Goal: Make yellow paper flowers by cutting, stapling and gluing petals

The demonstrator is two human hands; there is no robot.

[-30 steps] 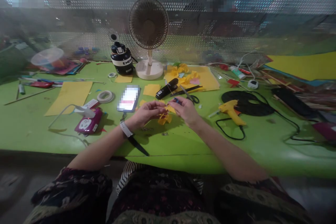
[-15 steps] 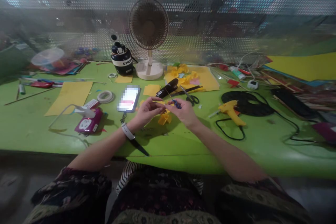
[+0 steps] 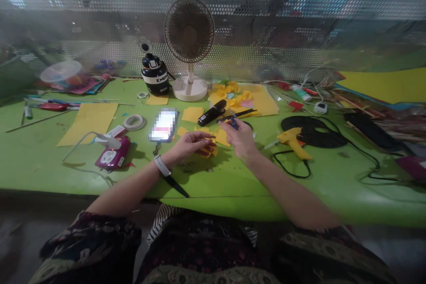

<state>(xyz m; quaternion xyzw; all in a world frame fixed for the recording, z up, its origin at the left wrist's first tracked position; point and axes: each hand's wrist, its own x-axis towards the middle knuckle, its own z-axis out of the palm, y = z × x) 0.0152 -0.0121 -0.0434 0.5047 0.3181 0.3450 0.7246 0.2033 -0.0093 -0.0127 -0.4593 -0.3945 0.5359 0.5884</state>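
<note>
Right hand (image 3: 241, 140) was raised over worktop (image 3: 49, 159), fingers pinched on blue bit (image 3: 234, 123), near stapler (image 3: 213, 112). Bit too small to tell axis or heading. Left hand (image 3: 189, 144) low, fingers curled over yellow paper (image 3: 209, 151) lying on worktop; grip unclear.

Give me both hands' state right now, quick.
Left hand: closed on a yellow paper piece.
Right hand: pinching a small blue item; what it is cannot be told.
</note>
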